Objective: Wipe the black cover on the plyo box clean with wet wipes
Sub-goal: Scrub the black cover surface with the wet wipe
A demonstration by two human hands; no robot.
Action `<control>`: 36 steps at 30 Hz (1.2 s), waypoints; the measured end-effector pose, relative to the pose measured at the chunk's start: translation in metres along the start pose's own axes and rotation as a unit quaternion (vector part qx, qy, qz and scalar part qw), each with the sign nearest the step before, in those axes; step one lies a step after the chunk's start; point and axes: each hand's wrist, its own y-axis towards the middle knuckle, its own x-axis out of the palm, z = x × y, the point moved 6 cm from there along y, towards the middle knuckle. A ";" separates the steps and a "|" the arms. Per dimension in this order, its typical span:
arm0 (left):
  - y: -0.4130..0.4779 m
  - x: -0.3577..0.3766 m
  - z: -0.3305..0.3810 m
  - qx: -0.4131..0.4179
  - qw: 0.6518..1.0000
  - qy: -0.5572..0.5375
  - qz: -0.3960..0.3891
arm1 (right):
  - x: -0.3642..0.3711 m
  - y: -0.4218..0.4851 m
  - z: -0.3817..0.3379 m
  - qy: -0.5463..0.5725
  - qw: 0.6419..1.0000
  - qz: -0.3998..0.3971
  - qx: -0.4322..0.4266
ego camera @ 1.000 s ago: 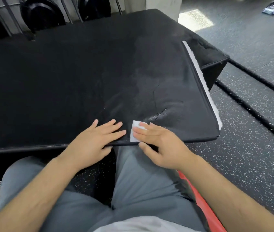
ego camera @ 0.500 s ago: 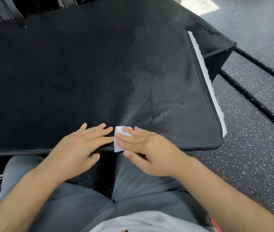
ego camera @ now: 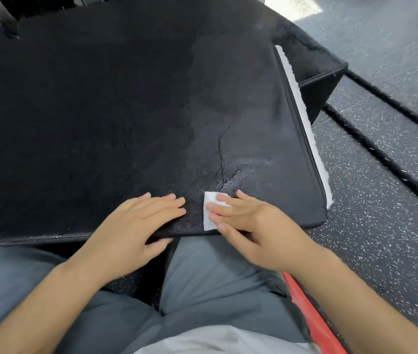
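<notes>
Head view: wiping the front edge of the textured black cover (ego camera: 100, 111) on the plyo box (ego camera: 315, 93).
Right hand (ego camera: 254, 226), fingers straight, presses a small white wet wipe (ego camera: 209, 213) flat; left hand (ego camera: 139, 226) lies spread beside it. Sheen shows only nearby, so most probably remains.

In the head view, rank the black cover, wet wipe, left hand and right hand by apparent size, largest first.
1. black cover
2. left hand and right hand: they look about alike, so not ranked
3. wet wipe, partly hidden under the right hand's fingers
</notes>
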 end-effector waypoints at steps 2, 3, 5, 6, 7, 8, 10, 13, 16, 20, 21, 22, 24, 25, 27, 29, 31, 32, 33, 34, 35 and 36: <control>0.001 -0.001 0.000 -0.004 1.000 -0.002 0.007 | -0.010 -0.012 0.014 0.012 0.999 0.019 0.032; 0.004 -0.002 0.002 -0.004 1.000 0.005 0.010 | -0.007 -0.008 0.012 0.004 0.999 0.016 0.037; 0.009 -0.003 0.007 -0.004 1.000 0.019 0.010 | 0.013 0.007 -0.002 -0.038 0.999 -0.007 0.026; 0.010 -0.005 0.009 -0.008 1.000 0.016 0.011 | 0.022 0.013 -0.008 -0.053 0.998 -0.018 0.017; 0.009 -0.007 0.009 -0.015 1.000 0.006 0.013 | 0.027 0.017 -0.010 -0.061 0.998 -0.023 0.013; 0.008 -0.008 0.008 -0.020 1.000 -0.007 0.015 | 0.025 0.018 -0.006 -0.063 0.998 -0.023 0.019; 0.004 -0.012 0.007 -0.027 0.999 -0.022 0.022 | 0.012 0.015 0.013 -0.064 0.996 0.005 0.063; 0.010 -0.015 0.008 -0.032 0.999 -0.006 0.035 | 0.005 0.015 0.017 -0.078 0.991 0.027 0.102; 0.027 -0.013 0.012 -0.047 0.998 0.011 0.040 | 0.018 0.018 -0.009 -0.107 0.991 0.009 0.079; 0.035 -0.005 0.009 -0.081 0.996 -0.007 0.038 | 0.001 0.026 0.011 -0.113 0.984 0.033 0.137; 0.034 -0.004 0.008 -0.084 0.996 -0.012 0.037 | 0.003 0.027 0.011 -0.131 0.979 0.022 0.154; 0.033 -0.004 0.007 -0.087 0.995 -0.017 0.035 | 0.008 0.026 0.005 -0.152 0.976 0.012 0.158; 0.032 -0.004 0.005 -0.093 0.995 -0.027 0.032 | 0.018 0.021 -0.015 -0.161 0.975 0.006 0.153; 0.032 -0.004 0.004 -0.095 0.994 -0.032 0.032 | 0.021 0.018 -0.019 -0.151 0.977 0.011 0.150; 0.032 -0.004 0.003 -0.097 0.994 -0.039 0.029 | 0.017 0.023 -0.007 -0.133 0.978 0.014 0.160; 0.032 -0.004 0.002 -0.097 0.994 -0.048 0.030 | 0.011 0.036 0.013 -0.108 0.976 0.011 0.188; 0.032 -0.004 0.000 -0.094 0.993 -0.060 0.029 | 0.017 0.041 0.009 -0.099 0.979 -0.003 0.179; 0.033 -0.005 -0.003 -0.095 0.993 -0.066 0.029 | 0.022 0.040 -0.002 -0.100 0.982 -0.011 0.157; 0.034 -0.008 -0.005 -0.094 0.993 -0.068 0.031 | 0.026 0.038 -0.014 -0.097 0.986 -0.020 0.137; 0.036 -0.010 -0.006 -0.090 0.993 -0.068 0.030 | 0.027 0.037 -0.019 -0.092 0.987 -0.031 0.128; 0.039 -0.012 -0.006 -0.086 0.994 -0.066 0.029 | 0.024 0.038 -0.014 -0.094 0.986 -0.037 0.131; 0.042 -0.015 -0.007 -0.081 0.994 -0.063 0.028 | 0.017 0.043 -0.003 -0.101 0.984 -0.032 0.142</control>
